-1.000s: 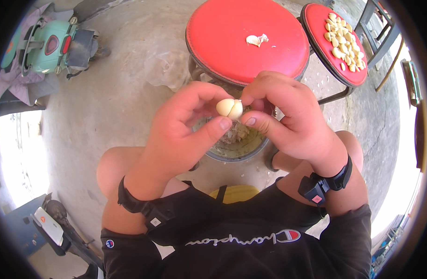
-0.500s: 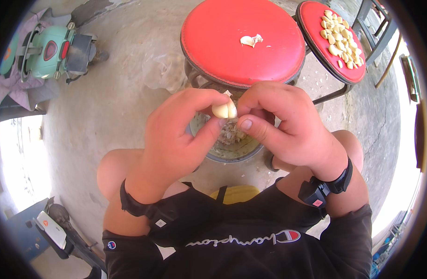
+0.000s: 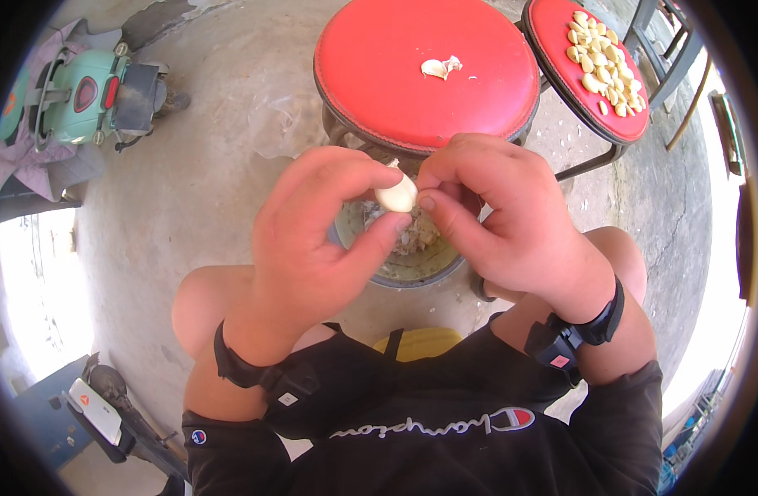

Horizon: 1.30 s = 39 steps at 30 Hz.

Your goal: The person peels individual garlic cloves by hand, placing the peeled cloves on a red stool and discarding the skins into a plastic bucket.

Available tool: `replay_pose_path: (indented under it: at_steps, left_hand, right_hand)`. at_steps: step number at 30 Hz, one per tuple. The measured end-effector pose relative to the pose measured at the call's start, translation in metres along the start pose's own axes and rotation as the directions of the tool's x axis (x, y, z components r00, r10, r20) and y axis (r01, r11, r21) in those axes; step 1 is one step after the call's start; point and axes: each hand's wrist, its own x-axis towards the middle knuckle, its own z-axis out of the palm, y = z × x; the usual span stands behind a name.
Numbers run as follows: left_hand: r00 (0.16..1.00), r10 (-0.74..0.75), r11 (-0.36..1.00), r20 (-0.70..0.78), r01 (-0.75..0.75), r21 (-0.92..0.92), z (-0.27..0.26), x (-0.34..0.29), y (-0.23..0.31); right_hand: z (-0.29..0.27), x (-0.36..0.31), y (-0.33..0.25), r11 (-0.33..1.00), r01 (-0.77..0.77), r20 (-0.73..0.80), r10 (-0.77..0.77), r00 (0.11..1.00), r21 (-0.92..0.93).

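Observation:
Between the thumb and forefinger of my left hand (image 3: 304, 227) is a pale garlic clove (image 3: 398, 195), with a papery tip at its upper end. My right hand (image 3: 503, 215) is closed in a pinch right at the clove's right edge; what its fingertips grip is too small to make out. Below both hands stands a round basin (image 3: 405, 284) holding garlic skins (image 3: 413, 241), partly hidden by my fingers. Ahead, a red round stool (image 3: 428, 107) bears a piece of garlic with loose skin (image 3: 441, 68).
A second red stool (image 3: 552, 37) at the far right carries several peeled garlic cloves (image 3: 602, 62). Scraps of skin dot the concrete floor (image 3: 189, 182). A mint-green scooter (image 3: 90, 93) is at the far left. Under me shows a yellow seat (image 3: 428, 345).
The garlic has turned in my left fingers: a split between two lobes showed before, and one smooth pale face shows now. My right fingertips have shifted slightly up and left against it.

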Motion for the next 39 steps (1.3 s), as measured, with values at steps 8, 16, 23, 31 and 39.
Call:
replay_pose_path:
  at_steps: [8, 16, 23, 31, 39]
  left_hand:
    - [0.991, -0.002, 1.0, -0.136, 0.003, 0.007, 0.008, 0.006, 0.005]
    - [0.987, -0.16, 0.868, -0.004, 0.139, -0.477, 0.009, 0.003, 0.001]
    - [0.987, -0.148, 0.796, 0.069, 0.16, -0.584, 0.008, 0.005, 0.004]
    - [0.976, -0.184, 0.712, 0.117, 0.214, -0.668, 0.009, 0.006, 0.003]
    - [0.954, -0.291, 0.7, 0.075, 0.266, -0.662, 0.009, 0.007, 0.007]
  right_hand:
    - [0.003, 0.0, 0.001, 0.988, 0.12, -0.039, -0.125, 0.991, -0.098]
    - [0.005, 0.0, -0.002, 0.996, 0.039, -0.044, -0.036, 0.998, 0.075]
    - [0.0, -0.002, -0.004, 0.98, -0.095, -0.002, 0.097, 0.995, 0.177]
    - [-0.001, -0.003, -0.002, 0.979, -0.093, -0.024, 0.099, 0.995, 0.18]
    - [-0.013, 0.004, 0.008, 0.953, -0.269, 0.051, 0.264, 0.963, 0.139]
